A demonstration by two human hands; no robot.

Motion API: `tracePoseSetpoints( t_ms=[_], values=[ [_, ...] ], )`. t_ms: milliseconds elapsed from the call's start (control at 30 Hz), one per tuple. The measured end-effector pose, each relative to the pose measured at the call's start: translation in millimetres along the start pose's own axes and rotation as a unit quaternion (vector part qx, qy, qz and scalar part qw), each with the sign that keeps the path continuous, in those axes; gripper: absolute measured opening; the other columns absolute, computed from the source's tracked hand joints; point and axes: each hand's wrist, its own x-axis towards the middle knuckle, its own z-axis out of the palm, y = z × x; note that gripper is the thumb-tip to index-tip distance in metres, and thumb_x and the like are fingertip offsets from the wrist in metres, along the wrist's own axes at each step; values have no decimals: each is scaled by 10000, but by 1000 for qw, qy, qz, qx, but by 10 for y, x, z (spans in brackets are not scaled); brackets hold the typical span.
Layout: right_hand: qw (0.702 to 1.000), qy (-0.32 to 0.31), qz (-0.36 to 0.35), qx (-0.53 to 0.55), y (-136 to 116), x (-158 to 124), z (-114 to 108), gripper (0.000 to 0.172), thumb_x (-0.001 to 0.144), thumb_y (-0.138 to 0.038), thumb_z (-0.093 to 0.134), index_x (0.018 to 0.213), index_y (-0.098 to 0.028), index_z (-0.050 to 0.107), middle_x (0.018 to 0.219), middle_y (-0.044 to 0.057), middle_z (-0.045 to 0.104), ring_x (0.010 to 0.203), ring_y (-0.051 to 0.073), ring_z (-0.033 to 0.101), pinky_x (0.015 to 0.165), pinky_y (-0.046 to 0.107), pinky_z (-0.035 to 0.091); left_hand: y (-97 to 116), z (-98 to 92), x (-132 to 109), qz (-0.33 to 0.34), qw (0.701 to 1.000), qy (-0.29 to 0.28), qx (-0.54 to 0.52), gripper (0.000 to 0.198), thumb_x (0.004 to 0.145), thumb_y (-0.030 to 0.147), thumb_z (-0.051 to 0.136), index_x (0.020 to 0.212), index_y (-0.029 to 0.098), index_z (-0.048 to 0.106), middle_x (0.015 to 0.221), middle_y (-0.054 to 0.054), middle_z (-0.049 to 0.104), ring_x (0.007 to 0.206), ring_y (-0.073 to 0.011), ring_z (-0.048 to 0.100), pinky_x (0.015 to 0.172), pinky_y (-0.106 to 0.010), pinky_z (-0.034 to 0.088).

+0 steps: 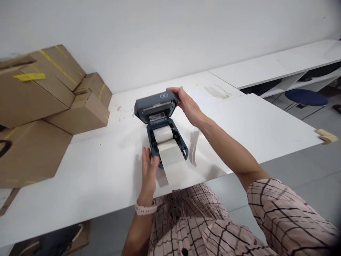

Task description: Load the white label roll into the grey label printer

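A dark blue-grey label printer point(149, 140) sits on the white table with its lid point(153, 101) raised and tilted back. Inside lies a white paper roll point(163, 134), and a paper strip point(174, 160) runs from it over the front toward the table edge. My right hand point(183, 101) grips the right side of the raised lid, its fingers over the top. Against the left front side of the printer base rests my left hand point(149, 169), with thumb and fingers apart. A loose curled strip of paper point(195, 149) lies right of the printer.
Several cardboard boxes point(29, 153) with yellow tape are stacked on the table's left. A white wall point(170, 42) rises behind. At right are a low shelf unit point(282, 67), a blue stool point(306, 97) and a tan piece point(326, 136) at the table corner.
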Motion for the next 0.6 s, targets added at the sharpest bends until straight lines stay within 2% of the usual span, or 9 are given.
tracePoseSetpoints(
  t_ms=[33,133,167,233,300,367,433,500,600],
  values=[
    [1000,9,-6,-19,-25,-237,29,667,1029,-749,217,1376,-298,565,1460,50,598,1410,270,510,1215,533,384,19,-21,39,8,1000,18,-9,966,892,739,576,1676,375,144,1774,-76,170,1622,-329,216,1260,-491,359],
    [998,10,-18,-64,-25,-862,164,457,1066,-615,350,1249,-302,629,1401,64,618,1422,262,506,1233,509,372,96,-51,151,26,999,27,-28,930,915,786,466,1676,348,159,1763,-101,209,1613,-327,247,1263,-515,338],
    [997,9,-14,-71,1,-1023,214,397,1066,-575,394,1239,-308,631,1410,70,610,1438,260,495,1236,508,373,124,-42,175,25,999,28,-29,938,917,780,474,1678,337,154,1766,-105,195,1618,-325,234,1264,-512,336],
    [997,4,20,-79,73,-1256,301,368,1062,-520,439,1351,-333,569,1527,79,528,1494,259,444,1235,516,388,173,-1,192,12,999,30,-26,981,897,737,576,1680,323,154,1776,-101,151,1629,-326,193,1264,-491,345],
    [994,5,75,-81,143,-1378,355,511,1052,-505,464,1538,-364,391,1667,77,376,1559,273,358,1228,538,408,200,55,179,-3,999,26,-25,1027,858,656,702,1678,323,180,1775,-93,160,1625,-338,205,1250,-468,383],
    [990,-2,124,-64,197,-1424,377,685,1038,-506,489,1643,-373,197,1732,77,266,1603,293,275,1222,565,421,204,99,159,-3,999,7,-31,1013,844,587,755,1669,322,230,1735,-107,292,1582,-357,320,1215,-472,439],
    [986,-11,164,-26,250,-1437,386,788,1025,-518,507,1675,-368,88,1746,85,240,1616,308,242,1208,582,439,195,120,151,12,999,-17,-35,950,856,555,751,1651,310,291,1648,-124,451,1509,-363,445,1181,-488,479],
    [978,-24,205,19,318,-1449,400,824,1027,-535,491,1683,-355,26,1745,100,244,1600,313,288,1193,580,462,185,128,153,27,999,-32,-33,888,869,536,738,1627,291,346,1580,-129,535,1462,-355,505,1163,-484,497],
    [965,-28,251,69,432,-1491,444,866,1017,-579,487,1685,-340,-9,1730,121,283,1541,322,411,1168,572,496,171,143,151,32,998,-41,-43,822,885,505,721,1599,266,392,1565,-127,551,1431,-330,541,1145,-443,511]
  ],
)
